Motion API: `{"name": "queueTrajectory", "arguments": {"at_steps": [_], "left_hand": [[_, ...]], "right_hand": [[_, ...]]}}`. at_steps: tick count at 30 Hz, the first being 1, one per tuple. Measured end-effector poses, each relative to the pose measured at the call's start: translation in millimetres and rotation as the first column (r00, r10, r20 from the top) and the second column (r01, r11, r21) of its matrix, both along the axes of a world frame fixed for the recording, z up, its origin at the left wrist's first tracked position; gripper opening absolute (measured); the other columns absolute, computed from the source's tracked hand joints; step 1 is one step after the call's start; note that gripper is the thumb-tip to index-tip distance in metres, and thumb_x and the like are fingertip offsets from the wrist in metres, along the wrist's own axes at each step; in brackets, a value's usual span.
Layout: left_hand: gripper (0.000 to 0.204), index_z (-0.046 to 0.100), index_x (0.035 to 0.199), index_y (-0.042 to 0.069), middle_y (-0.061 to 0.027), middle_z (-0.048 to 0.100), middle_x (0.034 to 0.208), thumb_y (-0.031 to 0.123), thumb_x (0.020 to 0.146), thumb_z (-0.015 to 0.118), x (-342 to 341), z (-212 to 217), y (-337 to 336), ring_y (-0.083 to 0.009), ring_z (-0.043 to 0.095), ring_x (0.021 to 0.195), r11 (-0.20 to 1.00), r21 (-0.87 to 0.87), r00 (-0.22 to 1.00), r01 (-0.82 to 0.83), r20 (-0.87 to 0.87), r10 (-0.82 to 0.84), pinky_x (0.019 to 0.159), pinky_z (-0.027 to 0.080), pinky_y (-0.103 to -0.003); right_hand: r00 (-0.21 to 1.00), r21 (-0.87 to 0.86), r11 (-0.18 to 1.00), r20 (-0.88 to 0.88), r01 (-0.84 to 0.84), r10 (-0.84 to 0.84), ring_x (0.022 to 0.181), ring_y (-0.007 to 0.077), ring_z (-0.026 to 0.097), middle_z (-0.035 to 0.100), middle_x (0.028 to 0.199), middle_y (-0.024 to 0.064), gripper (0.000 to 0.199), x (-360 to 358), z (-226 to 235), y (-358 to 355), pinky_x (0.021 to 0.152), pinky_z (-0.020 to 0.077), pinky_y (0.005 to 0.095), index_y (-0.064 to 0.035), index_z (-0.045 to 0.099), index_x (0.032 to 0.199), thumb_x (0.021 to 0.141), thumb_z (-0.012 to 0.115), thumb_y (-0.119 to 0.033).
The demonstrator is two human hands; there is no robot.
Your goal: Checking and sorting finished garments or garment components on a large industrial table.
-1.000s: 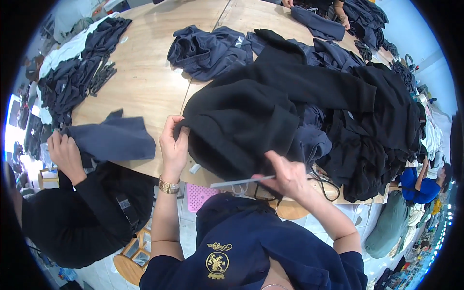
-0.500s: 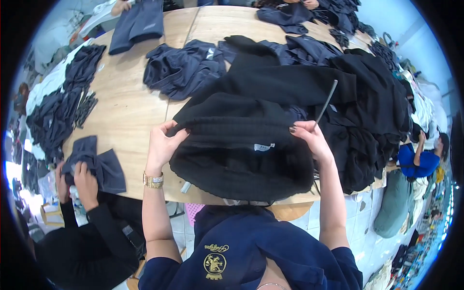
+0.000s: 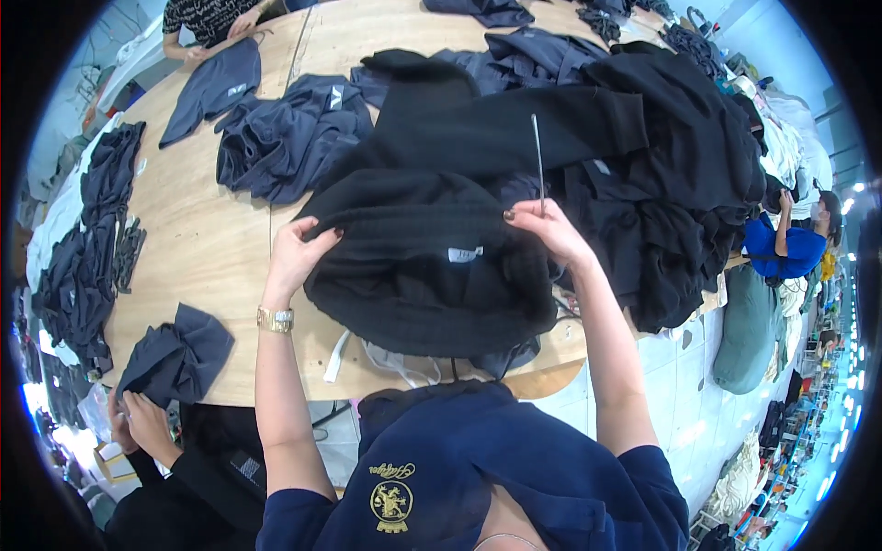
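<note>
A pair of black trousers [image 3: 427, 197] lies across the middle of the surface [image 3: 184, 266], the waist turned to the near side and both legs spread to the far side. The left hand [image 3: 299, 250] pinches the waistband at its left, thumb over the cloth; the right hand [image 3: 551, 234] grips it at the right, with a thin metal rod [image 3: 538, 156] also between its fingers, pointing far. A white label [image 3: 465, 253] shows inside the waist.

Holding two things at once could loosen the right hand's grip, letting the elastic band spring back or the rod drop. The rod's free tip stands over one leg and might snag it if the wrist turns. That leg reaches the black clothes pile [image 3: 684, 243] on the right, so a hard pull could drag other pieces along. White strings [image 3: 413, 367] at the near edge could catch beneath the waist.
</note>
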State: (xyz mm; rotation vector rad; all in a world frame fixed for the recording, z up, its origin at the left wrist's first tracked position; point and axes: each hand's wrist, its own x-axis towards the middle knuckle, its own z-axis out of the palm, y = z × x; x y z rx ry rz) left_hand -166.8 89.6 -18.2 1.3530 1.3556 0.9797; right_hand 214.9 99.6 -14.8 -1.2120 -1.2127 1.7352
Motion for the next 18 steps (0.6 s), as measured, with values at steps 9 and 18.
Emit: {"name": "queueTrajectory", "arguments": {"at_steps": [9,18], "left_hand": [[0.025,0.057,0.083,0.001,0.0006,0.057,0.076,0.020,0.081,0.074,8.2,9.9,-33.4,-0.0044,0.050,0.067,0.957,0.199,0.958,-0.213,-0.149,0.244,0.057,0.038,-0.020],[0.060,0.059,0.067,0.003,-0.0041,0.057,0.058,0.051,0.097,0.037,8.1,-25.3,-144.2,-0.0113,0.056,0.052,0.924,-0.375,0.994,-0.081,0.031,0.100,0.049,0.044,-0.022]], "right_hand": [[0.965,-0.047,0.979,0.180,0.201,-0.190,0.083,0.0081,0.060,0.066,0.087,0.0034,0.019,-13.0,-5.7,-7.7,0.078,0.0457,0.0218,0.0000,0.062,0.095,0.085,0.066,-0.016],[0.996,-0.055,0.996,0.062,0.066,-0.063,0.070,0.0064,0.060,0.066,0.079,0.0008,0.012,-12.4,-16.2,-3.0,0.067,0.0458,0.0198,-0.0034,0.067,0.083,0.086,0.063,-0.015]]}}
